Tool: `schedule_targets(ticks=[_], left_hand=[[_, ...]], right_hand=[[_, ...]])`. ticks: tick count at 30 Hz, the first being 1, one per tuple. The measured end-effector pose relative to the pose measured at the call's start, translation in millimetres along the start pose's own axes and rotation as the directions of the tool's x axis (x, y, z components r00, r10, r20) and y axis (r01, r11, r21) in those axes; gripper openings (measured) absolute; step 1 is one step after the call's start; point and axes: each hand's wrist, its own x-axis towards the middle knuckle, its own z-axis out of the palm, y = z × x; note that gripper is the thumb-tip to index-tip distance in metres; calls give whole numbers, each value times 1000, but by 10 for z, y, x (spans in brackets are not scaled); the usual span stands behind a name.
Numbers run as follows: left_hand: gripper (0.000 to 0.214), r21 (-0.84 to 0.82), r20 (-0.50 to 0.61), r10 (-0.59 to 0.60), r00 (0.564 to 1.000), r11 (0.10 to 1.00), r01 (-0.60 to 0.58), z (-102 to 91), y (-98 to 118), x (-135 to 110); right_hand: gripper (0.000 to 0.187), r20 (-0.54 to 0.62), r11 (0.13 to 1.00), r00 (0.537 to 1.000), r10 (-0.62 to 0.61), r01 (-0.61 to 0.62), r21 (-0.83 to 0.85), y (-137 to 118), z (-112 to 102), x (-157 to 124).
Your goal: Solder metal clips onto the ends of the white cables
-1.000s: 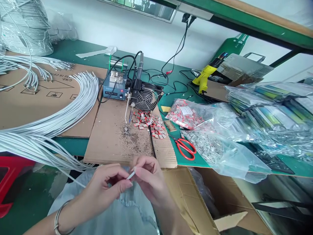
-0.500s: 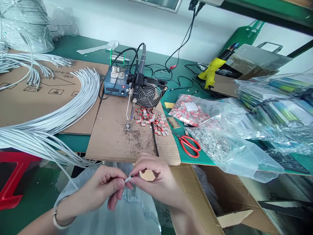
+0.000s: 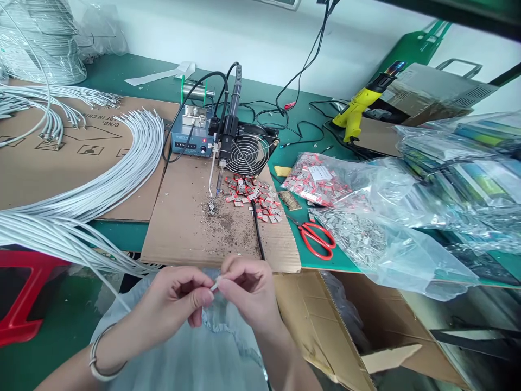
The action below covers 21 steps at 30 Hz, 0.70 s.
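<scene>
Cable tip (image 3: 215, 287), slim white plastic, is being pinched by left hand (image 3: 174, 298) and now-more-curled right hand (image 3: 252, 294), seemingly being worked.

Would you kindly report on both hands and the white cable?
Left hand, right hand: both pinching white cable. Short stretch shows between them. Nothing seen obstructing; red-handled scissors lie beyond, to the right.

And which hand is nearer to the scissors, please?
The right. The right hand is left of the scissors and closer to the body; the left hand is farther left.
</scene>
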Motion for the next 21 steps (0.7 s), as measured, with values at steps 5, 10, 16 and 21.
schedule_targets(ticks=[5, 10, 16, 21], left_hand=[[36, -197, -19, -37, 999, 980, 32, 37, -4, 20], [34, -159, -33, -44, 999, 987, 38, -10, -64, -14], [21, 272, -53, 159, 986, 952, -139, -65, -43, -51], [34, -174, 12, -29, 1000, 984, 31, -30, -57, -4]], right_hand=[[24, -66, 949, 992, 110, -85, 305, 37, -28, 55], [12, 125, 970, 989, 76, -44, -239, -123, -161, 62], [6, 202, 862, 979, 29, 78, -501, -249, -138, 57], [16, 67, 966, 990, -128, 139, -217, -54, -20, 12]])
